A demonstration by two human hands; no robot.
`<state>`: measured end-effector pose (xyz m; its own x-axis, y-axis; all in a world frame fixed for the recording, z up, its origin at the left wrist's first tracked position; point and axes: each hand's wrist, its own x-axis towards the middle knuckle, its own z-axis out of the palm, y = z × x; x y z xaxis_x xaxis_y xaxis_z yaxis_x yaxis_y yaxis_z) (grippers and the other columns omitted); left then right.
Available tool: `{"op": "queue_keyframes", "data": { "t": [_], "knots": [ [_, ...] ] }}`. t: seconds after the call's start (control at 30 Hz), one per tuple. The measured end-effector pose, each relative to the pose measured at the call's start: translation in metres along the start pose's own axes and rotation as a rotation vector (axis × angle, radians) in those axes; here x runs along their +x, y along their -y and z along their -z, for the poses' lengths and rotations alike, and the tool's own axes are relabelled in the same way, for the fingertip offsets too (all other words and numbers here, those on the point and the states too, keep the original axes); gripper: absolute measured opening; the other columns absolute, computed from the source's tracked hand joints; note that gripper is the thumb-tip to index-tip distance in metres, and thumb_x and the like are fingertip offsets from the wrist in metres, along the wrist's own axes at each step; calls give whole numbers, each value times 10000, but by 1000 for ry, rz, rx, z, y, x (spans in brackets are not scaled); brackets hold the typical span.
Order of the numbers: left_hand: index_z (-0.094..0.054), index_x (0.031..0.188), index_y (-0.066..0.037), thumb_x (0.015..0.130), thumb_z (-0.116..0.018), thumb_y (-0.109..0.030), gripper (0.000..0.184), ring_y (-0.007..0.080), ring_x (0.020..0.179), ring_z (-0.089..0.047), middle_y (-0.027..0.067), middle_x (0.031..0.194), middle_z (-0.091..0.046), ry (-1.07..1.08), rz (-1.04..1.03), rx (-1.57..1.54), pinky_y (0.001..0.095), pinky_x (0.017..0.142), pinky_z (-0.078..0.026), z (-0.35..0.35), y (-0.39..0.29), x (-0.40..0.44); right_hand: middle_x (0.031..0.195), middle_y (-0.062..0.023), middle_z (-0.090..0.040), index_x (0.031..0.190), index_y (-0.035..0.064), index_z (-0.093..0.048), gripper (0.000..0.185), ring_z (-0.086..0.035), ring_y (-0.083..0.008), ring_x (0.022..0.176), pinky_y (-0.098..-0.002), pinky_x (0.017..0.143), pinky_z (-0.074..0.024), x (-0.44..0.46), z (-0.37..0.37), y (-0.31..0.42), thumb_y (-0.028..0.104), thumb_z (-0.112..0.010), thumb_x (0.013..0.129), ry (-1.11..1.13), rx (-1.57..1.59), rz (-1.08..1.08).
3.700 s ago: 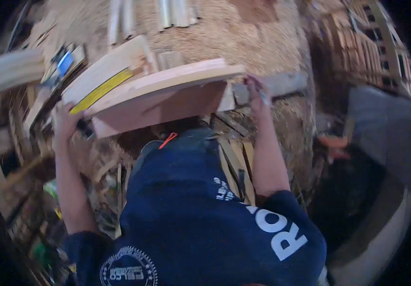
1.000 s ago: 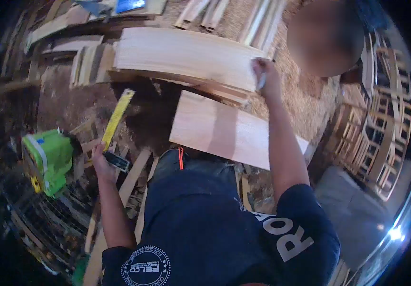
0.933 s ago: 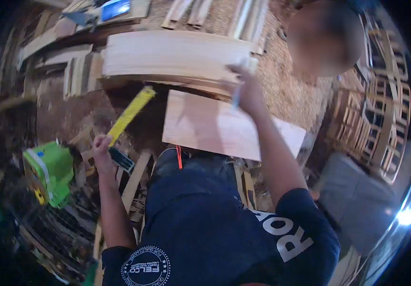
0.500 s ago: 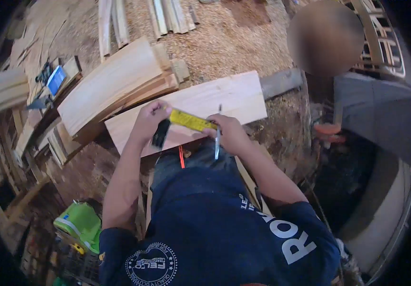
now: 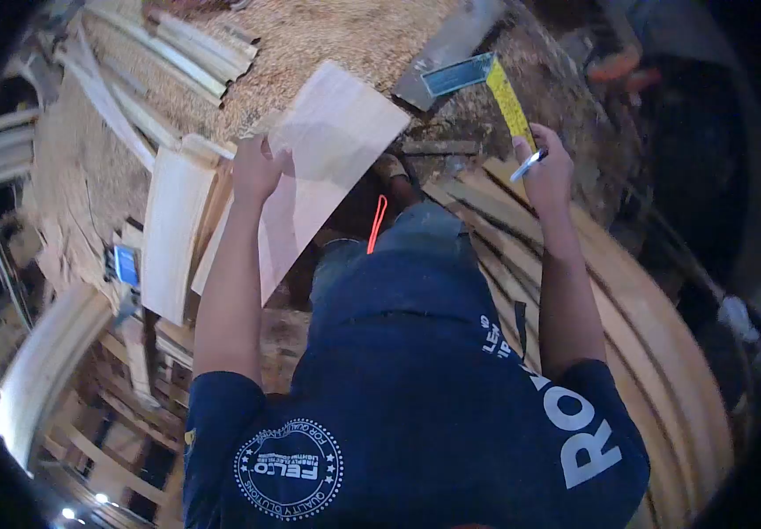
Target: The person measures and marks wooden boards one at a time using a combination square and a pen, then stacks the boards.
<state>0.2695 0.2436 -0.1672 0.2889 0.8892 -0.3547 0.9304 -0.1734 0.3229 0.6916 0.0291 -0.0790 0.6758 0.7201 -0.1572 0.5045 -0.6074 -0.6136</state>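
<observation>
My right hand is out to the right, closed around the yellow blade of a try square. The square's dark stock points left from the blade's far end. A silver pen is also held in those fingers. Over the pale wooden board is my left hand, thumb apart from the fingers and nothing visible in it. Whether it touches the board I cannot tell. The board lies at a slant in front of my lap.
A stack of boards stands left of the board, with a blue-faced object beside it. Long planks run along my right side. Wood strips lie on the shavings. A red-orange loop hangs at my waist.
My left hand has let go of the try square and moved left over the board. My right hand has carried the square and pen to the right. The view has turned.
</observation>
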Motion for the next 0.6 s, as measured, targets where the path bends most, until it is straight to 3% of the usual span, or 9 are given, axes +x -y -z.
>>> {"op": "queue_keyframes", "data": {
  "t": [0.1,0.13,0.2,0.3,0.37,0.4,0.6],
  "knots": [
    [-674,1031,9,812,-789,-422,497,412,1007,-642,247,1097,-662,28,-77,48,502,891,-507,4,-21,24,1059,-177,-750,1279,14,-644,467,-726,-275,945,-392,851,-549,-34,10,-11,226,-805,894,9,142,-179],
    [-674,1081,25,804,-795,-419,537,401,1048,-648,253,1112,-671,11,-80,55,482,904,-510,1,-24,30,1051,-175,-751,1297,24,-632,505,-729,-283,953,-401,854,-552,-46,3,-26,240,-818,880,-43,39,-101],
    [-674,1181,56,788,-808,-413,627,379,1131,-659,263,1142,-689,-29,-76,61,441,930,-517,-5,-27,38,1057,-185,-747,1296,23,-630,513,-729,-297,977,-409,864,-553,-78,0,-39,222,-826,866,-15,25,-171],
    [-673,1181,56,813,-795,-445,634,370,1108,-658,252,1111,-687,17,-79,80,443,924,-514,-6,-30,42,1107,-214,-726,1304,23,-623,553,-715,-334,1047,-425,893,-553,-110,-8,-36,180,-847,823,46,149,-349],
    [-675,1162,55,831,-782,-468,628,368,1066,-663,247,1082,-688,-73,-151,76,443,912,-515,-12,-12,35,1131,-222,-716,1310,25,-622,566,-709,-342,1072,-431,900,-554,-132,-29,-62,165,-850,811,23,183,-264],
    [-676,1152,54,840,-776,-479,626,366,1045,-665,245,1067,-689,-120,-184,70,444,907,-516,-15,-1,28,1157,-230,-706,1319,28,-619,587,-696,-368,1092,-444,933,-543,-137,-26,-51,171,-852,799,71,163,-345],
    [-678,1074,37,855,-771,-496,583,352,950,-671,212,987,-689,-10,33,129,436,884,-520,4,61,-29,1199,-223,-694,1313,42,-620,569,-661,-412,1135,-458,979,-518,-138,-51,-18,187,-832,805,165,166,-186]
  ]
}}
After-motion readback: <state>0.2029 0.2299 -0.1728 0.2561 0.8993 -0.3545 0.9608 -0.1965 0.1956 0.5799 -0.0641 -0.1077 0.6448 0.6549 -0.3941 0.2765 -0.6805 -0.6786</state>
